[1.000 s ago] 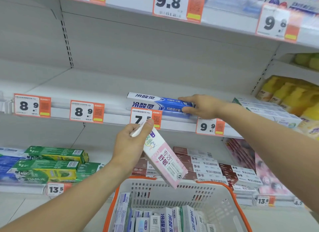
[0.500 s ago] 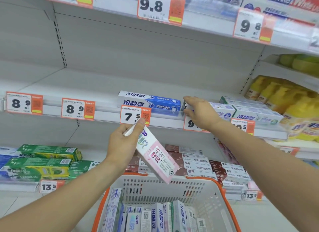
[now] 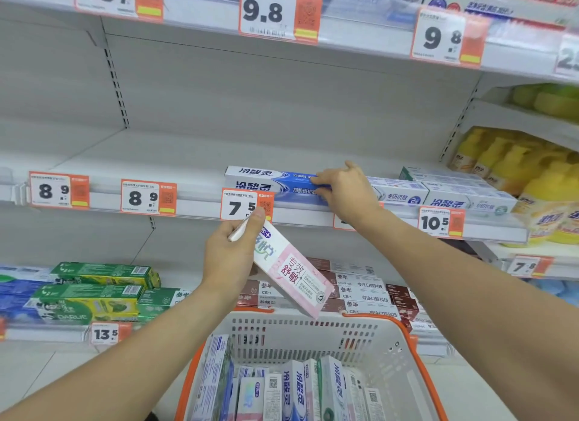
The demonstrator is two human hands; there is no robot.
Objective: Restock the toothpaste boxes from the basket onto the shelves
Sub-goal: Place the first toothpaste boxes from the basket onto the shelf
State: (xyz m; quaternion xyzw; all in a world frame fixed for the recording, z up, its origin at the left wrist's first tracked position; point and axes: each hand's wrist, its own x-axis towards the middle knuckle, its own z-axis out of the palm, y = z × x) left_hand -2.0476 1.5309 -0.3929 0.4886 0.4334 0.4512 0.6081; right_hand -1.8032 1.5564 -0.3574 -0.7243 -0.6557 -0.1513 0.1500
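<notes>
My left hand [image 3: 230, 257] grips a pink and white toothpaste box [image 3: 291, 268] by its upper end, tilted, just below the 7.5 price tag [image 3: 241, 206]. On the middle shelf [image 3: 156, 157] lies a blue and white toothpaste box [image 3: 269, 182] lengthwise along the front edge. My right hand [image 3: 344, 190] holds that box's right end, fingers on its front face and thumb up behind. Below, the white basket with an orange rim [image 3: 407, 337] holds several upright toothpaste boxes [image 3: 297, 386].
More white toothpaste boxes [image 3: 404, 193] lie right of my right hand, with yellow bottles [image 3: 548, 182] beyond them. The lower shelf carries green boxes [image 3: 94, 290] at left and dark red boxes [image 3: 360, 290] behind the basket. Left of the blue box is bare shelf.
My right hand slid off the blue box's end to the right, then came back onto it. My left hand kept the pink box in the same place.
</notes>
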